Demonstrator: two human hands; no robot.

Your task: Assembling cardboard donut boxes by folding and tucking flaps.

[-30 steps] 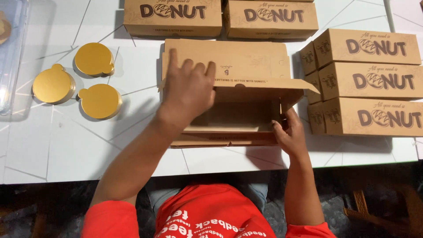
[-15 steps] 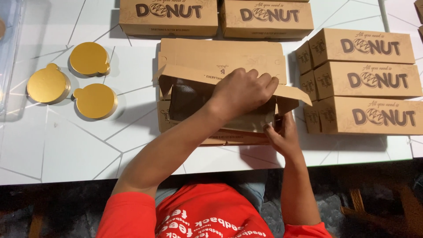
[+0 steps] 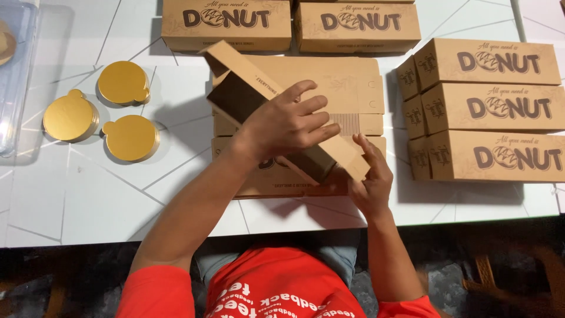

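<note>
Assembly of a brown cardboard carton (image 3: 282, 112), being folded at table centre. Three round gold cake boards (image 3: 125, 83) are lying left. The left hand (image 3: 288, 123) is being spread over the tilted flap; the right hand (image 3: 369, 182) is pinching its lower corner. Light, creasable board, best held at edges. The interior is being hidden; finished boxes (image 3: 494, 106) are stacked right.

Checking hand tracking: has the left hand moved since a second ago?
Yes. The left hand has shifted right and toward the person, off the flat brown cardboard box's back panel, away from the round gold cardboard discs.
</note>
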